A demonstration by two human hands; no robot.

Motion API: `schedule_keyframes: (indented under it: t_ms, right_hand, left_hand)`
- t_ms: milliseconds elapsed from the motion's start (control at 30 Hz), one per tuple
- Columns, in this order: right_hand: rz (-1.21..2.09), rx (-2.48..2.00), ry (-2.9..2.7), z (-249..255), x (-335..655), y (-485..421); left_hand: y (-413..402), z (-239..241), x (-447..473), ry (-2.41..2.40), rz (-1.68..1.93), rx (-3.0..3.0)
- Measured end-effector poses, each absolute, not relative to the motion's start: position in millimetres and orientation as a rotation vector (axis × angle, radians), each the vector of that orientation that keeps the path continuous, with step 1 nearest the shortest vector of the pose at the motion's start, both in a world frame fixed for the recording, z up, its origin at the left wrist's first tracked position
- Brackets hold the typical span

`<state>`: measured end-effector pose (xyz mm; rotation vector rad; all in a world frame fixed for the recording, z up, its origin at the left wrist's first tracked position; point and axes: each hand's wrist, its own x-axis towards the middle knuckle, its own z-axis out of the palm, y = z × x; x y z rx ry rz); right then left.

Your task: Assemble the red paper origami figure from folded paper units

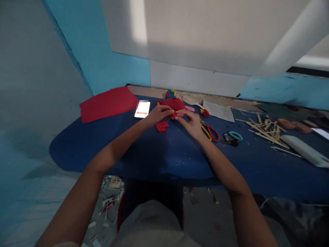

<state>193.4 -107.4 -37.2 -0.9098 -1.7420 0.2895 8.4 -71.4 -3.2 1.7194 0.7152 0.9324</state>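
Note:
Over the far part of the blue table, my left hand and my right hand meet, fingertips pinched on a small red paper piece. Its exact shape is partly covered by the fingers. Right behind it lies a rounded red object with a bumpy, textured surface; whether the piece touches it I cannot tell. Some small red paper slips rest below my left hand. Beside my right hand are scissors with red and yellow handles, partly hidden by that hand.
Left of my hands are a lit phone and a large red sheet. To the right lie a teal ring-shaped item, a white sheet, several thin wooden sticks and a pale roll. A wall stands behind the blue table.

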Motion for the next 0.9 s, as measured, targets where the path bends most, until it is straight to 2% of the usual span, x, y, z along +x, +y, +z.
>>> schedule_keyframes:
  t_ms: [200, 433, 567, 900]
  right_hand:
    - [0.108, -0.942, -1.809, -34.6, 195.6, -112.7]
    - [0.019, -0.865, -1.92, -35.9, 199.2, -106.2]
    - [0.126, -0.904, -1.938, -36.8, 199.7, -102.9]
    - [0.392, -1.091, -1.81, -33.7, 202.8, -102.4]
  left_hand:
    - [-73.5, -0.2, 6.2, 0.725, 0.735, 1.55]
    - [-66.4, -4.2, 3.2, 0.668, 0.681, 1.763]
    - [-62.5, -7.8, 4.6, 0.636, 0.679, 1.932]
    - [-63.8, -12.3, 6.2, 0.618, 1.01, 2.394]
